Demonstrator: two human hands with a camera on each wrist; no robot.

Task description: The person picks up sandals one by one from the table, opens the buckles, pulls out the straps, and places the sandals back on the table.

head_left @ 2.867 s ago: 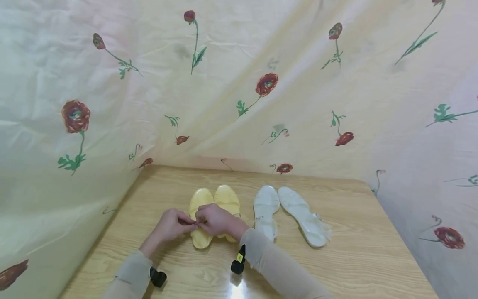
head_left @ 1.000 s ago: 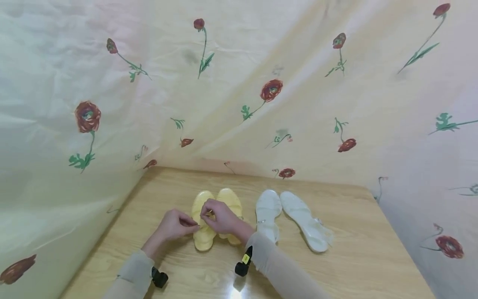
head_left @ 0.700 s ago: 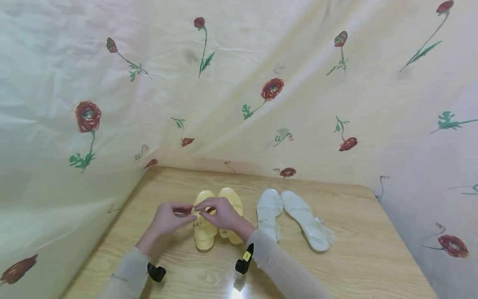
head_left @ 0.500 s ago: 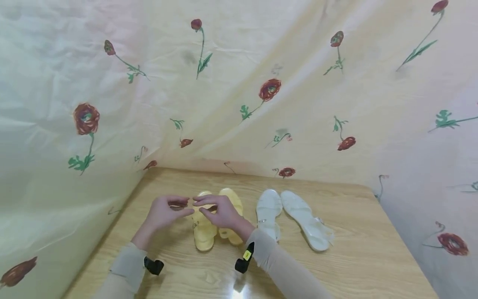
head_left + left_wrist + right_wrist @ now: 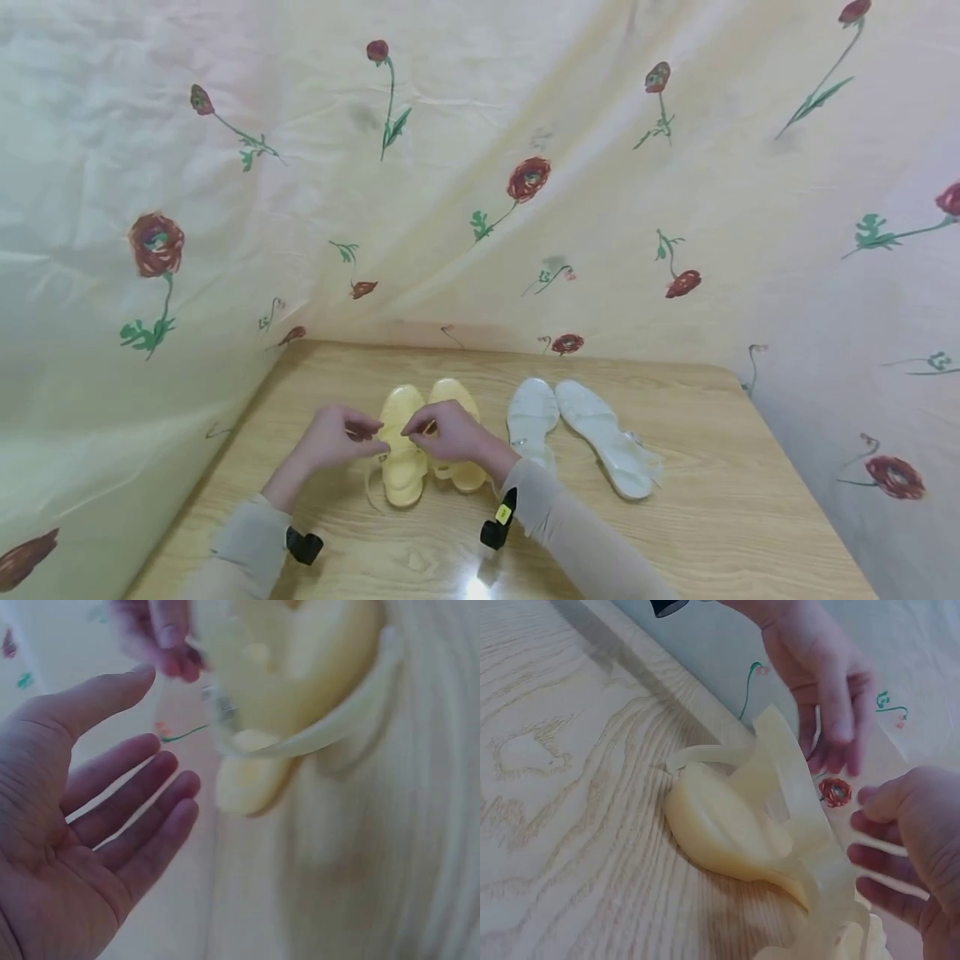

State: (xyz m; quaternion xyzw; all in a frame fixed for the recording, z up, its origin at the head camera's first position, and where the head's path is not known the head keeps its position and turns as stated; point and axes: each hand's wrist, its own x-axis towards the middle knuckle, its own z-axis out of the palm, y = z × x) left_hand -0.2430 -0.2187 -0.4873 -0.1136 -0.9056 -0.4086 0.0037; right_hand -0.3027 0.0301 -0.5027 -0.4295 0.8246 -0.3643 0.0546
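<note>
Two yellow sandals lie side by side on the table. Over the left yellow sandal, my left hand hovers at its left side with thumb and fingers spread; the left wrist view shows nothing in them. My right hand is bent above the gap between the pair, and in the right wrist view its loosely curled fingers hold nothing. The left sandal's ankle strap loops out loose to the left. A small metal buckle shows blurred on this sandal in the left wrist view. The right yellow sandal is partly hidden by my right hand.
To the right lie a white sandal and a second white sandal angled outward, its strap toward the right. The wooden table ends at flower-printed cloth at the back and sides.
Earlier both hands met at the left yellow sandal with fingertips pinched together. They have since parted and opened, and the ankle strap now sticks out to the left.
</note>
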